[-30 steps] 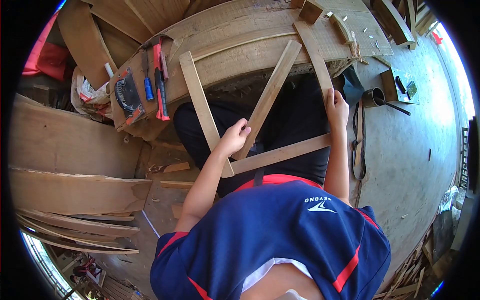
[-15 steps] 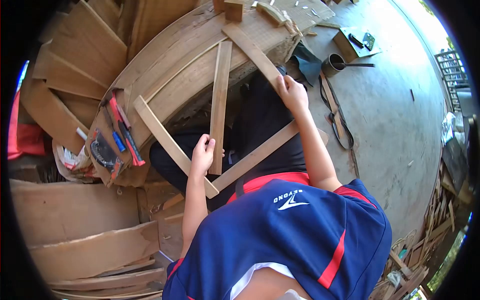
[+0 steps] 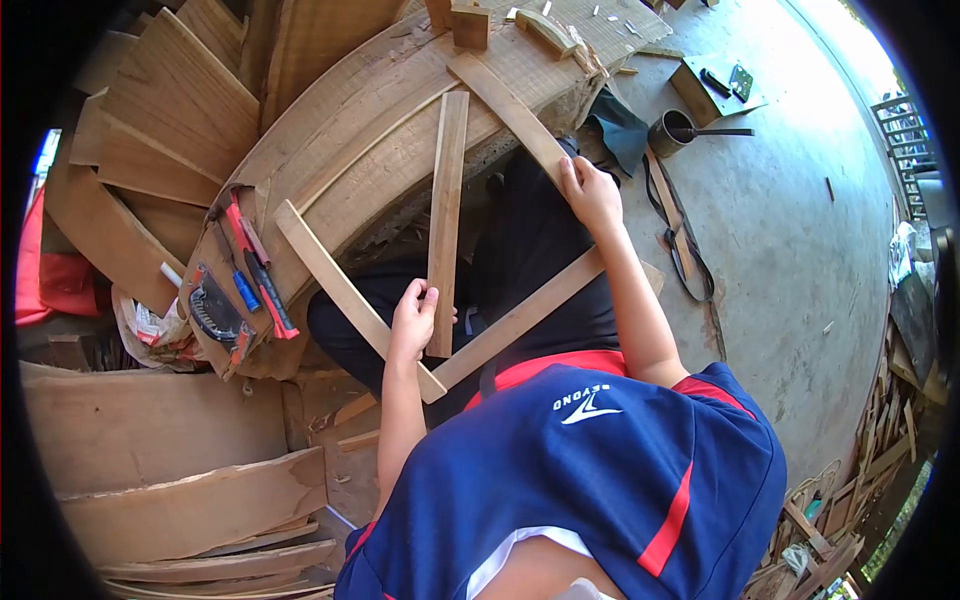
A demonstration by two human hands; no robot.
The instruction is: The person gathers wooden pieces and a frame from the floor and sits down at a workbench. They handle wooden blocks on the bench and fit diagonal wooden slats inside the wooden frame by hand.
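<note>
My left hand (image 3: 413, 318) is closed round the lower part of a loose wooden slat (image 3: 447, 220), which stands nearly straight up in the view. Under my left wrist passes the left slat (image 3: 335, 285) of a wooden frame. A bottom slat (image 3: 525, 318) crosses my lap and runs beneath my right forearm. My right hand (image 3: 592, 192) grips the right slat (image 3: 510, 112), thumb and fingers at its edge. The far ends of the slats lie over the wooden bench (image 3: 365, 200).
Red-handled tools (image 3: 262, 275), a blue-handled tool (image 3: 245, 290) and a clamp-like tool (image 3: 215, 308) lie on the bench's left end. Wood blocks (image 3: 470, 27) sit at its far side. On the floor at right are a metal cup (image 3: 668, 132), a box (image 3: 700, 90) and a strap (image 3: 705, 280).
The view has turned, so the bench and frame appear further left. The loose slat has swung from a slant to nearly upright in my left hand. My right hand keeps its grip.
</note>
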